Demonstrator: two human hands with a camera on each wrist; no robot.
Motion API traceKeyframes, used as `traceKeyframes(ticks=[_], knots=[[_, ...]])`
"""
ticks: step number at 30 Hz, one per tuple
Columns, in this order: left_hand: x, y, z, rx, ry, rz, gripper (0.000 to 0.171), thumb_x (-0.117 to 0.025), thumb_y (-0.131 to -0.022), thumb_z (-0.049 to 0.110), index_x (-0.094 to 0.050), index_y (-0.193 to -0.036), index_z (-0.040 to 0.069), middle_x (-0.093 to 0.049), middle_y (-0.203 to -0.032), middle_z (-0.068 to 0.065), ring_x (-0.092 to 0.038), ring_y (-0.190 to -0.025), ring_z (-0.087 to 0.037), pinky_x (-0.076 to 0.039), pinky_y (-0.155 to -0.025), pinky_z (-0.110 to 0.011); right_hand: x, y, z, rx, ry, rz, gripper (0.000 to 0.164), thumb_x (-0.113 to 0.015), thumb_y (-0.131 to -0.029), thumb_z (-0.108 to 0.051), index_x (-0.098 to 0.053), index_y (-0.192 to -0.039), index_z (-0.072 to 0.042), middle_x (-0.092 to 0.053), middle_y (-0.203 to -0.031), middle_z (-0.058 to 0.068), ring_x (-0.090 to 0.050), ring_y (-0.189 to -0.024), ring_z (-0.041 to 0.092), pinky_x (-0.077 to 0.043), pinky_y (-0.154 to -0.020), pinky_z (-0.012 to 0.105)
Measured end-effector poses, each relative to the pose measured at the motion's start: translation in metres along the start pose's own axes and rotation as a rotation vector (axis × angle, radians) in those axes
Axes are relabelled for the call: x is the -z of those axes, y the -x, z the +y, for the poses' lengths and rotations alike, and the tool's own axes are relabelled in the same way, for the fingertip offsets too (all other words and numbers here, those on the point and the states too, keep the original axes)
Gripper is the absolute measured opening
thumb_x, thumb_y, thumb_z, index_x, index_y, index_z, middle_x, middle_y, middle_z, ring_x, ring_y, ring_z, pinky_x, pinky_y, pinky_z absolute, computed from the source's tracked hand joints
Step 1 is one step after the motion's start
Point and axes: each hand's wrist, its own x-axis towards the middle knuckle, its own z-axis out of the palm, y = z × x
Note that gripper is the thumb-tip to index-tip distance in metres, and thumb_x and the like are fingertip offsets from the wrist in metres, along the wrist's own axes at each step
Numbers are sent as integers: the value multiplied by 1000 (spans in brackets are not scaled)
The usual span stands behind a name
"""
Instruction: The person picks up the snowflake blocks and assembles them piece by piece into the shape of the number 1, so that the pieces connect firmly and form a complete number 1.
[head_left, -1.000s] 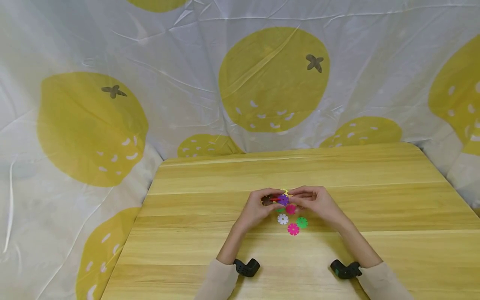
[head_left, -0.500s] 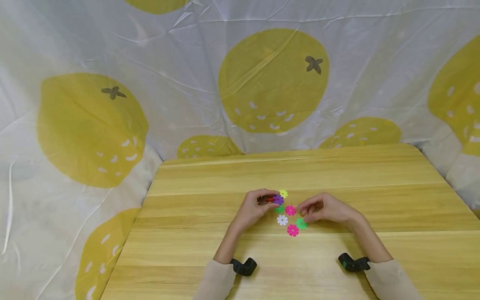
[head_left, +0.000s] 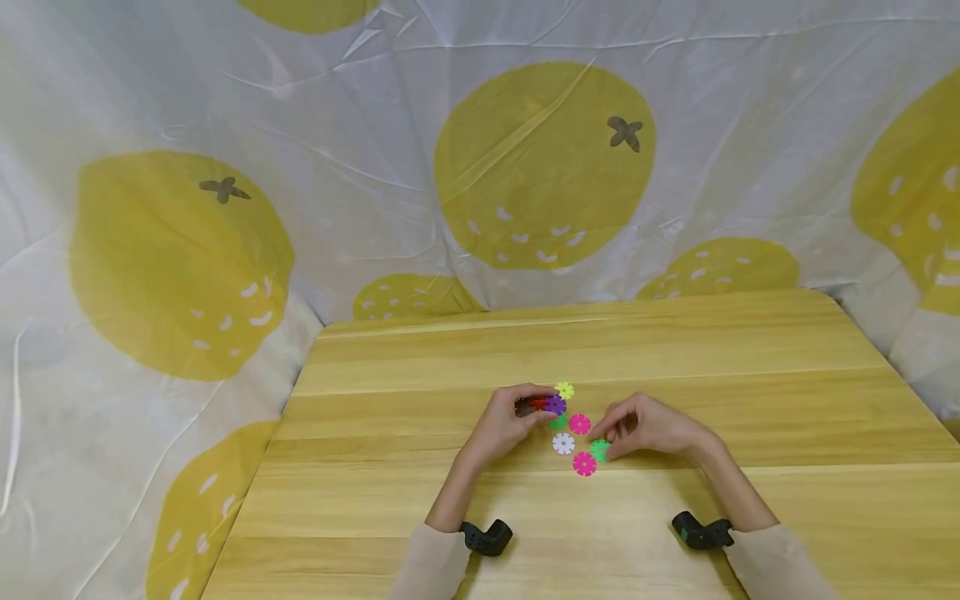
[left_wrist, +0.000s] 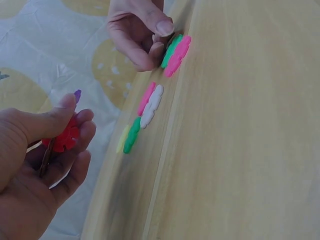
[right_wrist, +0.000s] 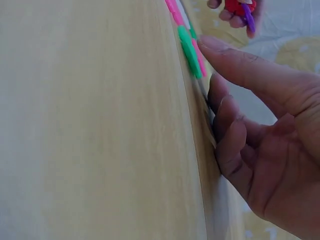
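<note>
My left hand [head_left: 504, 423] pinches a joined piece of notched plastic discs a little above the table. A red disc [left_wrist: 67, 137] shows in the left wrist view, with a brown disc [left_wrist: 46, 157] seen edge-on in the palm and a purple disc [head_left: 557, 405] at the fingertips. My right hand [head_left: 651, 427] reaches down at a green notched disc [head_left: 599, 451], thumb tip at its edge; that disc lies flat. Beside it are a pink disc [head_left: 584, 464], a second pink disc [head_left: 579, 424] and a white disc [head_left: 563, 443].
A second green disc [head_left: 558, 422] and a yellow disc [head_left: 565, 390] lie near the left fingertips. The wooden table [head_left: 390, 467] meets a lemon-print cloth [head_left: 360, 167] at the back. Black wrist-worn devices, left device [head_left: 487, 538] and right device [head_left: 701, 531], sit at the sleeves.
My right hand has left the purple disc and moved right and down to the green disc. My left hand keeps hold of the joined discs, shifted slightly left.
</note>
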Motion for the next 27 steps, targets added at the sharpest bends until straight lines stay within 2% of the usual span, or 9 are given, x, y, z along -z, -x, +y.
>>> traceKeyframes(ticks=[13, 27], knots=[[0, -1, 1, -8, 9, -19, 32, -74, -95, 8, -73, -126, 4, -75, -119, -11, -72, -110, -23, -58, -89, -20, 0, 1, -7, -10, 0, -15, 26, -82, -86, -3, -78, -111, 3, -64, -86, 21, -56, -75, 8, -48, -64, 19], [-2, 0, 2, 20, 16, -27, 30, -76, -94, 8, -74, -124, 6, -74, -125, -10, -71, -111, -20, -58, -90, -21, 0, 1, -8, -52, 37, -5, 24, -84, -84, -4, -78, -107, 1, -64, -86, 16, -55, -75, 7, -48, -64, 19]])
